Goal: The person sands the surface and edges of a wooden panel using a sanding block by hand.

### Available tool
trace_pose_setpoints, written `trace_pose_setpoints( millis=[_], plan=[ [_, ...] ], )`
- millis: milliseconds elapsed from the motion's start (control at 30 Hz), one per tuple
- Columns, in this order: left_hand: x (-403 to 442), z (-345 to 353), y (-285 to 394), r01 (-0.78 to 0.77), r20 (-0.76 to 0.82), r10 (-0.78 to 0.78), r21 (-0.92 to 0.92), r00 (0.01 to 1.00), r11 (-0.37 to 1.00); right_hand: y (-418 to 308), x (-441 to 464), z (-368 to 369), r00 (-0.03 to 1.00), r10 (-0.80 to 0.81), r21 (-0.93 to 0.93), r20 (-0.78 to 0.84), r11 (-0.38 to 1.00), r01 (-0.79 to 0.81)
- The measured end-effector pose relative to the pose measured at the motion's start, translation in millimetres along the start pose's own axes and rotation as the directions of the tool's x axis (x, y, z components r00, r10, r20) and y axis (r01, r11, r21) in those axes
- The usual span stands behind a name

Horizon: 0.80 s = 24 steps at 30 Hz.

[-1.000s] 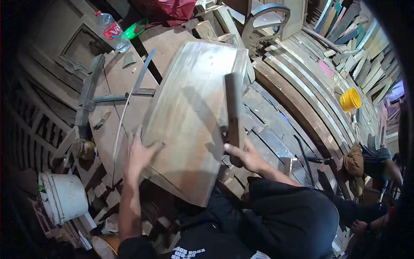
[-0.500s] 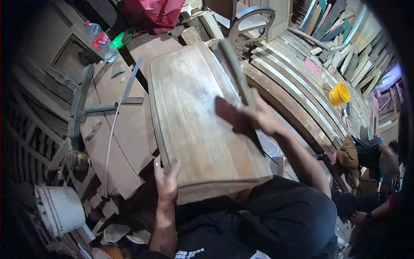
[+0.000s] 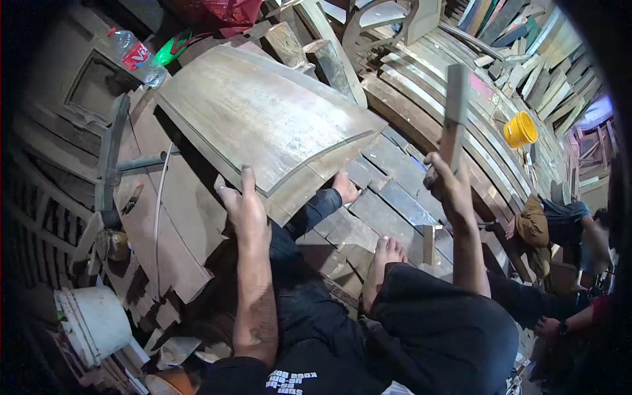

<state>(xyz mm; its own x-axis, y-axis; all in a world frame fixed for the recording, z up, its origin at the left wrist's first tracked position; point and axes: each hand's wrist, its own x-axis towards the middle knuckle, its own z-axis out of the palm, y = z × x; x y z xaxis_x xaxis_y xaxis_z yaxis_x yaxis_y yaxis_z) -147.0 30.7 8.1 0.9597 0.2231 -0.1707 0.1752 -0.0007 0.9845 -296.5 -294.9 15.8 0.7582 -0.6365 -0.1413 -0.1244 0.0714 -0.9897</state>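
A broad wooden panel (image 3: 263,112) with a pale, lightly curved face lies tilted in front of me, its near end above my legs. At its near left corner my left hand (image 3: 249,214) is closed around the edge, thumb on the top side. My right hand (image 3: 451,187) is raised to the right, apart from the panel. Its fingers wrap the lower end of a flat, greyish-brown wooden bar (image 3: 455,105), which stands almost upright in the grip.
A plastic bottle (image 3: 137,58) lies beyond the panel's left side, and a white bucket (image 3: 99,322) sits at lower left. Long curved boards (image 3: 421,92) and a yellow bucket (image 3: 520,130) are on the right. Another person (image 3: 559,227) sits at far right.
The panel has turned and shifted left, with my left hand still at its corner. My right hand has swung right with the bar, away from the panel, exposing the floor and my feet.
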Motion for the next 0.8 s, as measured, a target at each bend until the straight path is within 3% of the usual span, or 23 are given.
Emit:
trace_pose_setpoints(
  millis=[33,100,167,200,233,300,333,367,400,433,500,533,567,667,767,800],
  plan=[
    [7.7,-10.7,-8.6,-0.053,0.143,0.048,0.029,0.989,0.998,7.3,-2.1,-2.2,0.997,0.045,-0.028,0.066,0.999,-0.044],
    [-0.9,-24.2,6.9,-0.077,0.202,0.051,0.123,0.978,0.989,19.8,-3.3,9.9,0.995,0.023,-0.038,0.095,0.999,-0.019],
    [-6.0,-51.7,28.7,0.074,0.435,-0.137,0.158,0.890,0.985,18.3,-8.6,19.0,0.989,0.078,-0.116,0.128,0.991,-0.063],
    [-5.7,-59.5,34.5,0.106,0.454,-0.221,0.265,0.863,0.958,22.6,-10.4,20.6,0.988,0.077,-0.131,0.135,0.990,-0.059],
    [-3.8,-74.4,38.2,0.021,0.575,-0.216,0.327,0.789,0.945,28.5,-9.2,21.8,0.988,0.070,-0.148,0.141,0.988,-0.048],
    [1.5,-83.7,65.0,0.028,0.660,-0.356,0.453,0.662,0.891,41.6,-6.7,18.6,0.992,0.040,-0.241,0.116,0.970,-0.011],
    [3.9,-81.1,64.4,0.027,0.665,-0.354,0.449,0.657,0.893,37.0,-11.5,22.2,0.992,0.014,-0.250,0.128,0.968,0.019],
    [8.6,-76.5,63.7,-0.301,0.706,-0.110,0.431,0.700,0.851,33.4,-14.2,23.3,0.989,0.051,-0.332,0.136,0.943,-0.003],
    [13.6,-72.5,62.5,-0.594,0.741,0.136,0.398,0.657,0.699,34.7,-18.3,26.9,0.988,-0.023,-0.332,0.151,0.940,0.073],
    [20.2,-69.2,58.1,-0.598,0.745,0.139,0.393,0.653,0.699,36.7,-23.6,30.1,0.981,-0.097,-0.332,0.165,0.932,0.148],
    [34.4,-63.6,38.5,-0.900,0.898,0.168,0.364,0.407,0.239,21.8,-38.9,35.5,0.976,-0.067,-0.419,0.207,0.895,0.150],
    [35.8,-58.2,24.9,-0.950,0.921,0.235,0.296,0.312,0.100,28.1,-40.9,34.6,0.949,-0.198,-0.481,0.244,0.825,0.296],
    [40.0,-54.7,19.3,-0.950,0.922,0.230,0.297,0.312,0.102,34.2,-41.5,34.3,0.903,-0.318,-0.532,0.290,0.730,0.428],
    [51.5,-43.7,2.8,-0.948,0.895,0.326,0.317,0.304,0.012,39.5,-42.0,32.8,0.909,-0.291,-0.613,0.300,0.671,0.417],
    [48.2,-20.0,-0.4,-0.926,0.835,0.404,0.365,0.373,0.099,16.1,-35.4,34.6,0.941,-0.200,-0.718,0.273,0.608,0.338],
    [48.5,-14.8,-1.5,-0.921,0.821,0.420,0.368,0.386,0.128,15.7,-28.3,32.6,0.888,-0.354,-0.756,0.295,0.482,0.443]
  ],
)
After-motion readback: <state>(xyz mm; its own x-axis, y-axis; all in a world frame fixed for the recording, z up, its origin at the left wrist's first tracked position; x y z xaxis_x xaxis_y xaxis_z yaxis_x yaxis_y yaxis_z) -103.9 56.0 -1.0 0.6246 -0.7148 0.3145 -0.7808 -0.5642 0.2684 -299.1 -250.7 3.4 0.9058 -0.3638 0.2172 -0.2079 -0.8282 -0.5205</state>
